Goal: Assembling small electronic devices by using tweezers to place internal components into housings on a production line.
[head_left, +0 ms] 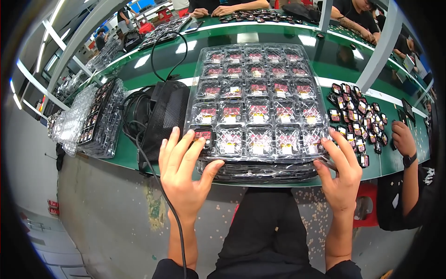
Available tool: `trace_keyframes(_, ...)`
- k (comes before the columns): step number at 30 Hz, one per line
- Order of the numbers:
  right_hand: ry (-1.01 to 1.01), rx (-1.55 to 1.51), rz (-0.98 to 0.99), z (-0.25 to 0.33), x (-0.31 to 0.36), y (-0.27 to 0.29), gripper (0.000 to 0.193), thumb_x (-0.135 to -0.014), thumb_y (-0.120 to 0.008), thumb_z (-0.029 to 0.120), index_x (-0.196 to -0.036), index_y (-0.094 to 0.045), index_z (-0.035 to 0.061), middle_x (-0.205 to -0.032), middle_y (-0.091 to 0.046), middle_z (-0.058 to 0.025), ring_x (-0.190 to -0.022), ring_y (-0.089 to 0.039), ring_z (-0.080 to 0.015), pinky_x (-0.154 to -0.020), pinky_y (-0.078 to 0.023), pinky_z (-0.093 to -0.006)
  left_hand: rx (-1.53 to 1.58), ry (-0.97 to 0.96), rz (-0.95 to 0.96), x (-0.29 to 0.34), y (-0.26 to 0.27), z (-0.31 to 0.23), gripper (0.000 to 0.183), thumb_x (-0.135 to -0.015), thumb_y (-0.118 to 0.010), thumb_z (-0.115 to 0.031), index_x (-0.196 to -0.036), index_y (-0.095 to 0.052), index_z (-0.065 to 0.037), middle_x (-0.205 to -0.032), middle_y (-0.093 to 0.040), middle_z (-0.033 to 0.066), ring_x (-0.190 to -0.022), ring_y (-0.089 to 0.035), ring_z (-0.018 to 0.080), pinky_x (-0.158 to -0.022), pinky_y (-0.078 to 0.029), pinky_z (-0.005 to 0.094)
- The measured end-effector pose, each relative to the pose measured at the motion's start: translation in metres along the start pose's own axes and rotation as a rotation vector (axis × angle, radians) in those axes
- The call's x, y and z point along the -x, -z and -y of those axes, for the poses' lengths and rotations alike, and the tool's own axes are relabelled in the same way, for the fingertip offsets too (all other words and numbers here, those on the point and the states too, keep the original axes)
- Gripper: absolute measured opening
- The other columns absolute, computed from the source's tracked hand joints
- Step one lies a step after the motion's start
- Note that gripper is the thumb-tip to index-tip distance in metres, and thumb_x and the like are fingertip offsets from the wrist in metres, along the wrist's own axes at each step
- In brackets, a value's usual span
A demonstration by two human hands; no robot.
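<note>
A clear plastic blister tray (245,99) lies in front of me, with rows of small black items with red and white labels in its pockets. It tops a stack of similar trays (260,172) at the table's front edge. My left hand (185,174) rests at the near left corner, fingers spread on the rim and thumb by the front edge. Beside its fingertips, one black item (202,136) in the corner pocket shows more sharply than the others. At the near right corner, my right hand (339,172) touches the tray with stretched fingers, its thumb at the front edge.
Many loose black items (355,114) are heaped right of the tray. Left stand a black mesh bag (169,116) with a cable and more stacked trays (100,116). A co-worker's hand (403,138) is at the right. Other people work across the green table (223,35).
</note>
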State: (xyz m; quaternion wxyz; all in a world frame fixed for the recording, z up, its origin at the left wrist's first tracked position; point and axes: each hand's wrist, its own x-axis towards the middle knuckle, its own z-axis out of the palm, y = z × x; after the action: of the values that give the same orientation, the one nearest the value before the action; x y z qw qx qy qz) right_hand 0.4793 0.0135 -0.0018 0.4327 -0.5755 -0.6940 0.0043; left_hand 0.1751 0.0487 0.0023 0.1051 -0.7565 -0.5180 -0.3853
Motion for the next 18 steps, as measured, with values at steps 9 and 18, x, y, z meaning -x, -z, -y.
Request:
trace_keyframes(9,0.057,0.019,0.006,-0.003,-0.003,-0.004,0.046,-0.075,-0.083,0.009,-0.119,-0.071,0.0042,-0.127,-0.065,-0.0202,-0.108,-0.068,-0.0362,-0.086,-0.057,-0.0397,0.037,0.019,0.074,0.005,0.000,0.008,0.045,-0.087,-0.077,-0.025,-0.124,-0.069,0.000,-0.136,-0.062,0.0196,-0.135,-0.052,0.0396,-0.111,-0.041,0.0475)
trace_keyframes(18,-0.248,-0.006,-0.246,-0.022,0.012,0.020,0.055,-0.092,-0.074,0.024,-0.135,-0.056,-0.0030,-0.117,-0.060,-0.0146,-0.092,-0.062,-0.0266,-0.077,-0.051,-0.0361,-0.096,-0.180,-0.230,0.024,-0.005,-0.006,0.066,-0.097,-0.064,-0.038,-0.142,-0.046,0.006,-0.155,-0.038,0.0248,-0.147,-0.029,0.0466,-0.118,-0.025,0.0610)
